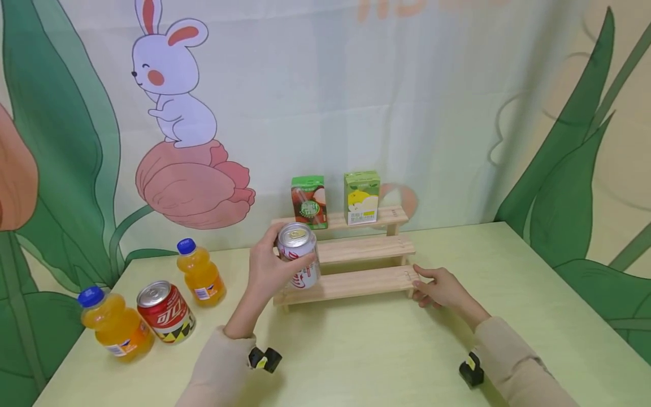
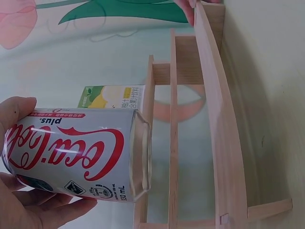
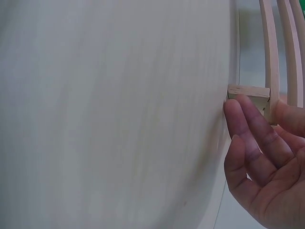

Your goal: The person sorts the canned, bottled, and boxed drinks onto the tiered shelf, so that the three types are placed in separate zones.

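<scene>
In my left hand (image 1: 269,265) is a silver Coca-Cola Plus can (image 2: 78,152), gripped between thumb and fingers. Its lid faces up in the head view, and it hangs over the left part of a three-step wooden display rack (image 1: 351,282). The left wrist view shows its base clear of the lowest step. At the rack's right end, my right hand (image 1: 439,291) pinches the lowest step, thumb against the board and fingers by the leg (image 3: 248,91). On the top step stand a brown-and-green juice box (image 1: 309,203) and a green-and-white juice box (image 1: 361,198).
Left of the rack, two orange drink bottles with blue caps (image 1: 200,274) (image 1: 119,328) stand on the pale table (image 1: 366,356), with a red cola can (image 1: 166,312) between them. A printed curtain (image 1: 305,85) hangs behind the table.
</scene>
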Action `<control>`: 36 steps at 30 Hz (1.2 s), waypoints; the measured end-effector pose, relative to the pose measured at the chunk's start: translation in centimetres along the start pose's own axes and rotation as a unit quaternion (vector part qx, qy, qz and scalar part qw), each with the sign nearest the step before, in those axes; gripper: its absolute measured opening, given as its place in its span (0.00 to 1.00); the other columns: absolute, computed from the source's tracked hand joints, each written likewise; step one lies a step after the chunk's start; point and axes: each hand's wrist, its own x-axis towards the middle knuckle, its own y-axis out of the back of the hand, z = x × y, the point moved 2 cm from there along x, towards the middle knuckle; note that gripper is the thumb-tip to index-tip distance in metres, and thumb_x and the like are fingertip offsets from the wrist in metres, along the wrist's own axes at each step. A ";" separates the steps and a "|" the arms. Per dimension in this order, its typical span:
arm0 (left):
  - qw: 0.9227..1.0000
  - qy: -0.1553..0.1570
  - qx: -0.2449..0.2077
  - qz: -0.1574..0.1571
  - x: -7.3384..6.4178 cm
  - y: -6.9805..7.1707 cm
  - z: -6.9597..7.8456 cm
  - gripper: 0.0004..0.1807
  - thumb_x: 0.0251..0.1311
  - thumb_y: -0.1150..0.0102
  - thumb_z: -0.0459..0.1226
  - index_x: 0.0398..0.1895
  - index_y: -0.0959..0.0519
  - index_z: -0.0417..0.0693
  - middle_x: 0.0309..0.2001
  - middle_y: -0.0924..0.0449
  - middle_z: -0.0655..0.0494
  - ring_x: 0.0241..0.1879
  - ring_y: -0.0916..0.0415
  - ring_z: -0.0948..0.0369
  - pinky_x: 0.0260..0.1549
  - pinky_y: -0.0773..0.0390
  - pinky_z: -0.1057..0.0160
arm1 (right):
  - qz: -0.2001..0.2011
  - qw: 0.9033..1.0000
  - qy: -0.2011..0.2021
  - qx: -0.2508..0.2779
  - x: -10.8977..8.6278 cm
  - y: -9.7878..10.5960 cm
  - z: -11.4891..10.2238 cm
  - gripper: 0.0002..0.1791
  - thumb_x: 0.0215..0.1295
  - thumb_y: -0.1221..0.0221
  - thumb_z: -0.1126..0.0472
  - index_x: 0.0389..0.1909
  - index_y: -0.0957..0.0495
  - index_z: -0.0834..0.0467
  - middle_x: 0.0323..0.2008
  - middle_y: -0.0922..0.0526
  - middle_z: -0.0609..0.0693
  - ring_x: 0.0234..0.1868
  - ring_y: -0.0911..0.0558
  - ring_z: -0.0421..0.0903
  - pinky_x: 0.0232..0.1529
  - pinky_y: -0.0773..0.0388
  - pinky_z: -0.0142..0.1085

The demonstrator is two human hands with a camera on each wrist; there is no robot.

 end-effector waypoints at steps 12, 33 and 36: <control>1.000 0.007 -0.023 0.013 0.6 -0.8 0.1 0.33 0.39 0.27 0.36 0.51 0.30 0.41 0.46 0.24 0.49 0.44 0.26 0.56 0.38 0.22 0.56 | 0.001 1.000 0.010 -0.020 0.2 0.0 0.0 0.28 0.67 0.50 0.63 0.65 0.45 0.66 0.27 0.17 0.57 0.23 0.18 0.50 0.15 0.32 0.34; 0.998 0.020 -0.051 0.015 1.4 -3.7 0.0 0.34 0.38 0.27 0.37 0.52 0.31 0.42 0.45 0.24 0.48 0.43 0.26 0.56 0.39 0.22 0.56 | -0.002 0.999 0.016 -0.027 0.1 0.1 0.2 0.28 0.67 0.50 0.62 0.65 0.45 0.67 0.26 0.17 0.56 0.22 0.18 0.49 0.15 0.31 0.35; 0.998 0.028 -0.050 0.012 1.5 -4.1 0.0 0.34 0.38 0.27 0.38 0.52 0.31 0.42 0.45 0.24 0.49 0.44 0.26 0.56 0.40 0.23 0.56 | -0.002 1.000 0.013 -0.024 0.1 0.1 0.1 0.28 0.67 0.50 0.62 0.65 0.45 0.66 0.26 0.17 0.56 0.22 0.18 0.48 0.14 0.33 0.34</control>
